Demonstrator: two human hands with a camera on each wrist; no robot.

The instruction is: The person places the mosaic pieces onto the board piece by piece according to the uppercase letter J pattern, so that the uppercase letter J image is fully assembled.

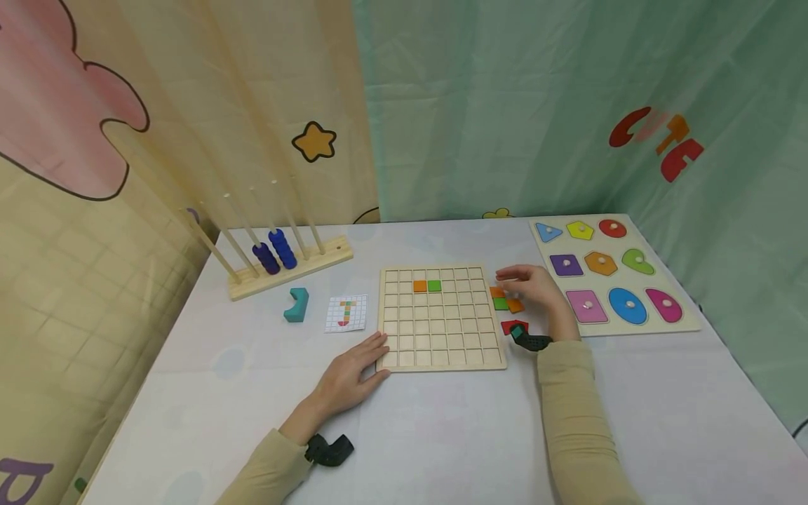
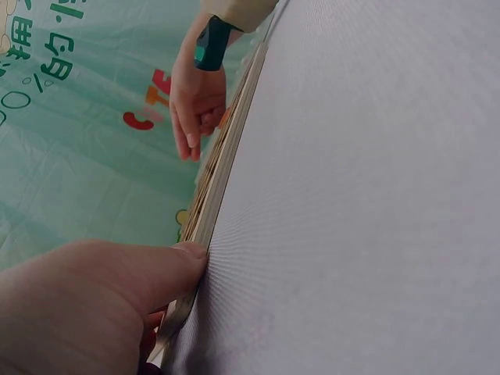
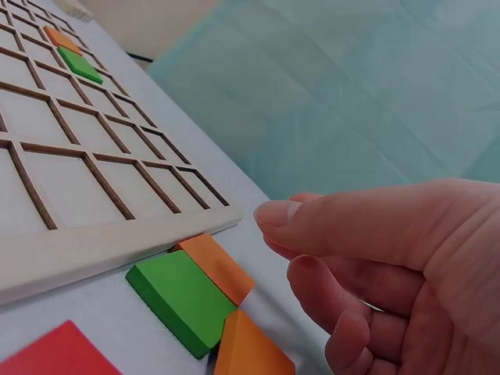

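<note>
My left hand (image 1: pixel 348 375) rests at the near left corner of a wooden grid board (image 1: pixel 442 365). Its fingers lie along the left edge, and the thumb (image 2: pixel 176 269) presses the near edge. An orange tile (image 1: pixel 419 286) and a green tile (image 1: pixel 434 286) sit side by side in the board's upper cells. Just beyond the board's right edge, my right hand (image 1: pixel 533 286) hovers over loose tiles, thumb and forefinger close together, with nothing visible between them. Below it lie a green tile (image 3: pixel 181 303), two orange ones and a red piece (image 3: pixel 61 355).
Left of the board are a pattern card (image 1: pixel 334 324) and a teal curved block (image 1: pixel 297 306). A wooden peg stand (image 1: pixel 297 268) with dark blue beads stands at the back left. At the right lies a shape puzzle board (image 1: pixel 593 280) with knobbed pieces. Curtains hang behind the table.
</note>
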